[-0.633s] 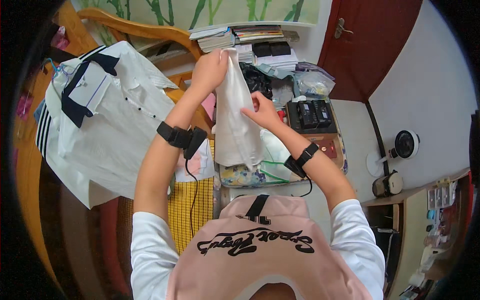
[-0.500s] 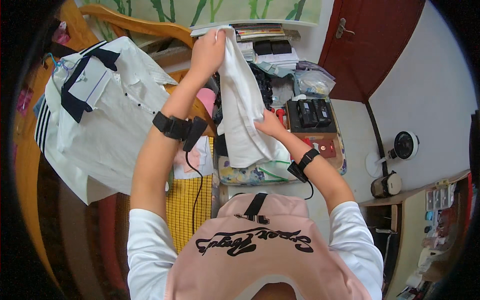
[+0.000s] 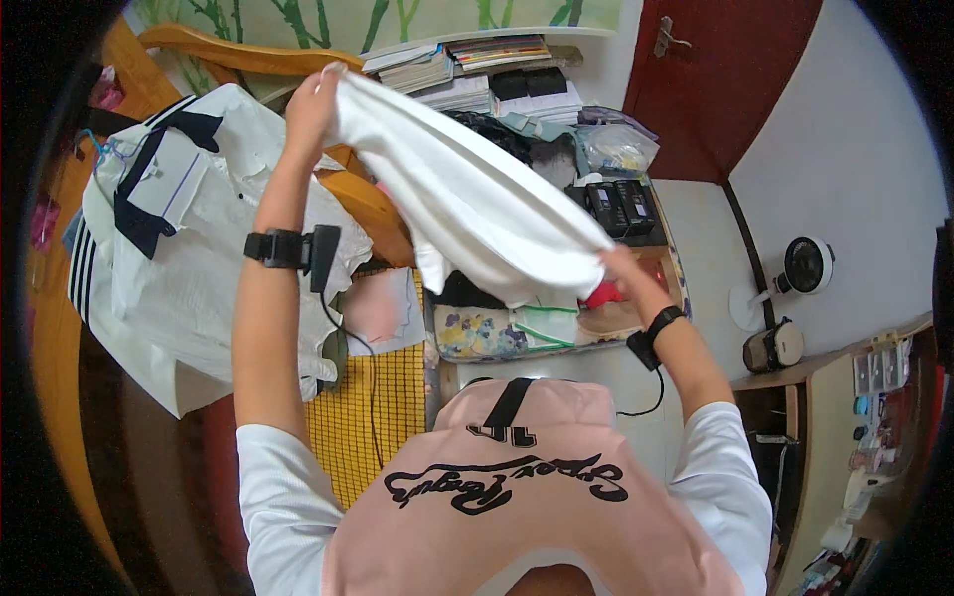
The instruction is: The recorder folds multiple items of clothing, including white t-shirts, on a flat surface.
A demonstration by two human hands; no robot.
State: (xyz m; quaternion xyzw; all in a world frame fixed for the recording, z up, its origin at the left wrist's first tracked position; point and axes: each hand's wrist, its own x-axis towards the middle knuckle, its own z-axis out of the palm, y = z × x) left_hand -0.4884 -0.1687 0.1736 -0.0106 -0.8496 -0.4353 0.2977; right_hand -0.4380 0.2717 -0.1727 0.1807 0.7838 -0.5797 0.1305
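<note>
A folded white garment (image 3: 467, 189) is stretched between my two hands, slanting down from upper left to right; its exact kind does not show. At its upper end, my left hand (image 3: 312, 114) grips the cloth with closed fingers. My right hand (image 3: 628, 273), a little smeared by motion, pinches the lower right end. Left of my left forearm lies a white shirt (image 3: 204, 268) with a navy collar and dark side stripes, a blue hanger (image 3: 102, 147) at its neck. Below the garment are small folded pale cloths (image 3: 393, 308) and a green-edged white cloth (image 3: 547, 326).
A yellow woven mat (image 3: 373, 392) lies beside a flowered padded surface (image 3: 477, 333). Behind stand stacks of books (image 3: 497, 52), black boxes (image 3: 621, 207) and a plastic bag (image 3: 618, 149). A wooden bed rail (image 3: 248, 45) is far left; a fan (image 3: 803, 266) stands right.
My left hand has moved left and my right hand to the right, drawing the hanging white garment out into a slanted, wider spread. The pale folded cloths beneath are more exposed.
</note>
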